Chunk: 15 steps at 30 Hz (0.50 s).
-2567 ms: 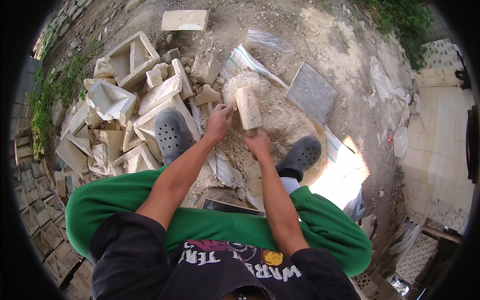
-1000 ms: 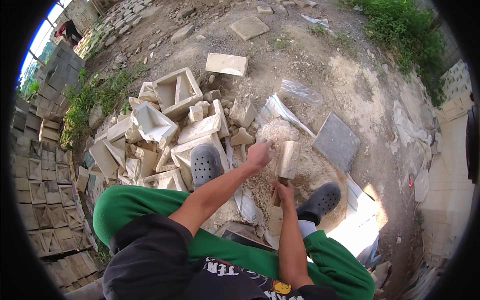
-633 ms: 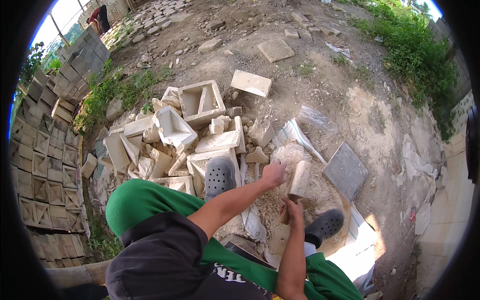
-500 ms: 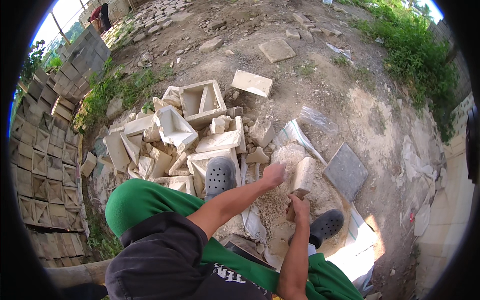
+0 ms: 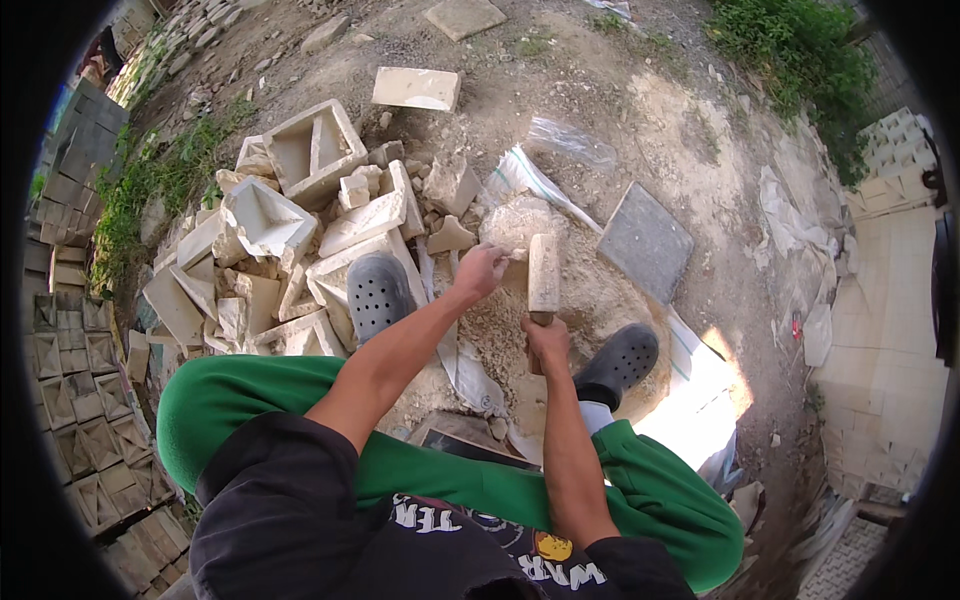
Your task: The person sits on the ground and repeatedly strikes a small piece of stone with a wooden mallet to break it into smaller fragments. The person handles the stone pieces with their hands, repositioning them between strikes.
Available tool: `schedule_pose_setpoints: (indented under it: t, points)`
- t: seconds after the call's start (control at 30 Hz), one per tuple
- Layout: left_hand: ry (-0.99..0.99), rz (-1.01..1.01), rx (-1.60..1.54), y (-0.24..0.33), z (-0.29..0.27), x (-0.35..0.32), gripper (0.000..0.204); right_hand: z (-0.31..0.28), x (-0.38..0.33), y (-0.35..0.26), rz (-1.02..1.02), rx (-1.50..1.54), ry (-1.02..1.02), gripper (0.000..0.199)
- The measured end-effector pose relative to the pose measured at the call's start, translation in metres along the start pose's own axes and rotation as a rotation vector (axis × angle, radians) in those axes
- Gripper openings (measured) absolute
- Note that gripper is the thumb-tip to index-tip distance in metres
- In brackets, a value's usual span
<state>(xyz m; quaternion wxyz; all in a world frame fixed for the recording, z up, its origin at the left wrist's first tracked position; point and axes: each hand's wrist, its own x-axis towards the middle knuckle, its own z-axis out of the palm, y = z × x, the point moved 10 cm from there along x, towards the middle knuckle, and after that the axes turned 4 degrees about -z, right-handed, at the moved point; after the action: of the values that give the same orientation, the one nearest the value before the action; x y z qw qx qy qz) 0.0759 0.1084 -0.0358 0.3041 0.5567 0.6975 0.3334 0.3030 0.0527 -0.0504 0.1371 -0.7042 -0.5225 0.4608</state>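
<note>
My right hand (image 5: 546,342) is wrapped round the handle of a dusty, pale wooden mallet (image 5: 543,275), its block-shaped head pointing away from me. Left of the mallet, my left hand (image 5: 482,270) is closed, the fingertips pinching a small whitish chunk (image 5: 516,254) close to the mallet head. Beneath both hands spreads crumbled pale rubble (image 5: 490,335), with a mound of powder (image 5: 520,220) just beyond. This material lies on a white woven sack (image 5: 560,195) with a green stripe. A broken piece (image 5: 452,236) sits beyond my left hand.
Broken pale hollow blocks (image 5: 265,220) are piled at the left, touching my grey clog (image 5: 380,295). My other clog (image 5: 625,362) rests right of the mallet. A square grey slab (image 5: 648,240) lies to the right. Stacked blocks (image 5: 85,370) line the far left; a loose block (image 5: 417,88) lies ahead.
The view has shifted, so the ground appears farther left and higher. The mallet head points straighter ahead, and my left hand, blurred before, now shows a small chunk at its fingertips.
</note>
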Motion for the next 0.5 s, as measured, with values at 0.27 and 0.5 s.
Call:
schedule_pose_setpoints:
  t: [0.27, 0.5]
  points:
    - [-0.001, -0.058, -0.031, 0.004, -0.002, -0.002, 0.021, -0.032, -0.006, -0.082, -0.308, 0.295, 0.008, 0.022]
    - [0.171, -0.164, -0.004, -0.020, -0.010, -0.002, 0.019, -0.021, -0.022, -0.121, -0.735, -0.241, 0.326, 0.030]
